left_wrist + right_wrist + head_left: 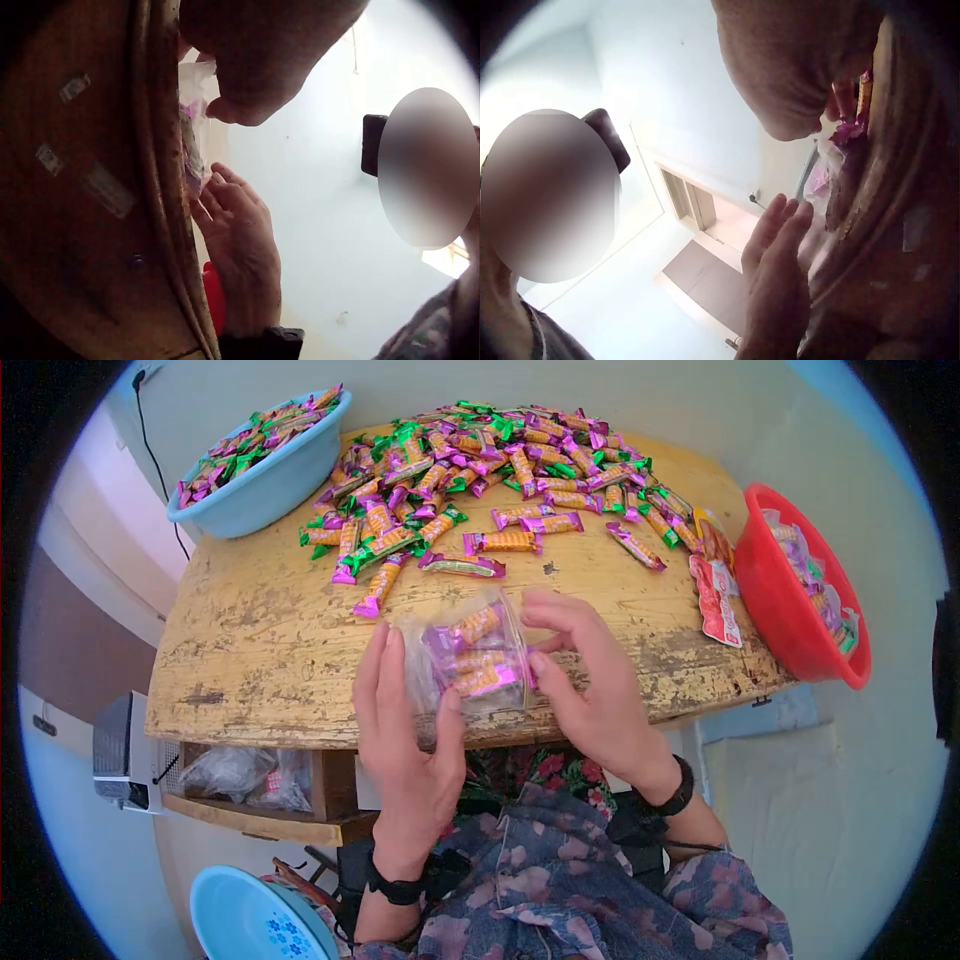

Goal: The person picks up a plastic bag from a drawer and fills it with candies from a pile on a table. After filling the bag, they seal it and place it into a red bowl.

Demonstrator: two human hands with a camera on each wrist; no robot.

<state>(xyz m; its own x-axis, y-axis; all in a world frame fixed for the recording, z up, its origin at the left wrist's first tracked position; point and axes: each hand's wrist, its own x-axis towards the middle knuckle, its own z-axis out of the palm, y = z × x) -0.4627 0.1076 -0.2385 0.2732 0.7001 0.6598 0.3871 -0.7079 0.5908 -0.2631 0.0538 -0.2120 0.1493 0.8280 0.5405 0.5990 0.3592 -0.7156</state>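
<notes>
While the head view looks down on the tabletop (250, 650), a clear bag (470, 655) of wrapped candies sits at its near edge, between the left hand (410, 740), fingers straight along the bag's left side with the thumb against its front, and the right hand (590, 680), fingers curved round its right side; loose candies (470, 470) cover the far edge, a blue bowl (265, 475) stands at the far left corner and a red bowl (800, 600) off the right edge. From the left wrist, below the edge, the right hand (236, 240) touches the bag (193, 142) with slightly bent fingertips; from the right wrist, the left hand (776, 277) lies flat-fingered beside the bag (832, 161).
</notes>
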